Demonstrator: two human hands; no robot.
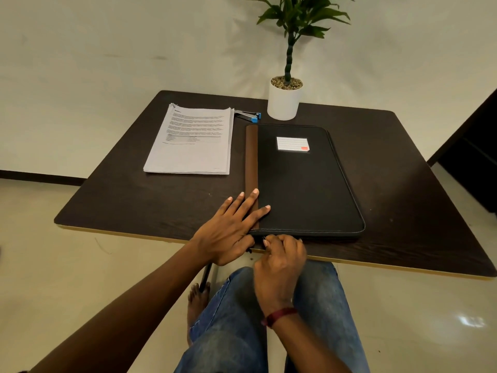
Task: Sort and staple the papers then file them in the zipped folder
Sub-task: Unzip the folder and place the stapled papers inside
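A black zipped folder [301, 181] with a brown spine strip and a white label lies closed on the dark table [134, 200]. My left hand [231, 227] lies flat on the folder's near left corner, fingers straight. At the folder's near edge, my right hand [279, 257] has its fingers curled and pinches the zipper pull, which is mostly hidden. A stack of printed papers [192, 141] lies to the left of the folder. A blue and silver stapler [248, 115] sits behind the papers.
A white pot with a green plant [285, 99] stands at the table's far edge, behind the folder. The table's near edge runs just under my hands. My knees in blue jeans are below it.
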